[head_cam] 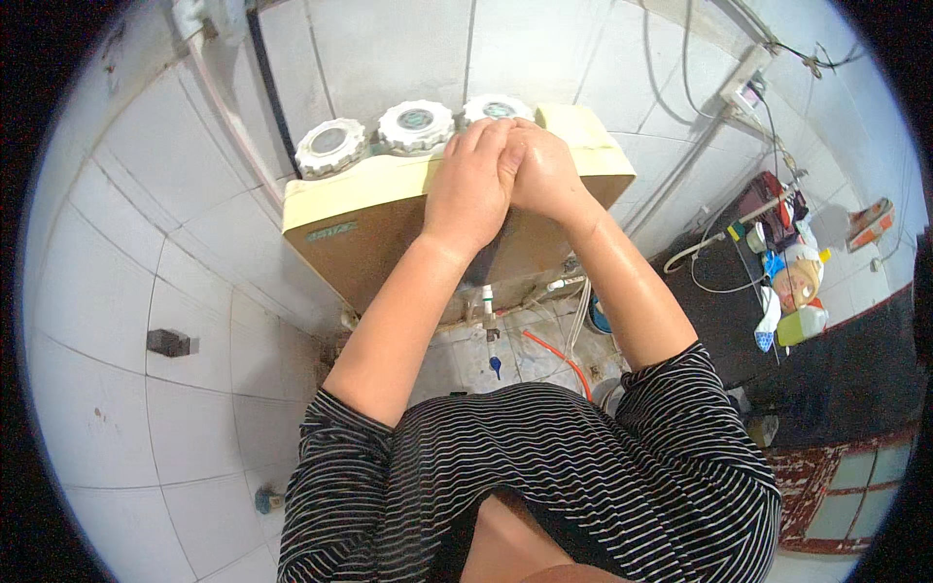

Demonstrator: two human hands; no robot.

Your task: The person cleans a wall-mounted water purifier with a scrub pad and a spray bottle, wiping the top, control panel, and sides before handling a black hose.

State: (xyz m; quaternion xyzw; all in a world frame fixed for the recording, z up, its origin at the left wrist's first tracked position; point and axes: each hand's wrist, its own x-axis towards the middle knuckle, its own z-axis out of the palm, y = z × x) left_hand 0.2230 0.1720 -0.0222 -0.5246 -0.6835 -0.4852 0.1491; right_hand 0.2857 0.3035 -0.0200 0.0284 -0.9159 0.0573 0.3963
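My left hand (468,178) and my right hand (543,173) press together over the front top edge of a wall-mounted water purifier (364,251). Its housing has a yellow top and a brown front. Three white ridged round caps line the top: a left cap (332,148), a middle cap (415,126) and a right cap (498,108). The right cap lies just behind my fingers, which partly cover it. The fingers of both hands are curled, and whatever may be between them is hidden. Whether my hands touch the cap I cannot tell.
Below the purifier are a white pipe (488,299), a valve with a blue lever (496,366) and an orange hose (557,351). To the right, a dark counter (718,328) bears bottles and a green-yellow container (800,325). Cables run to a wall socket (747,95).
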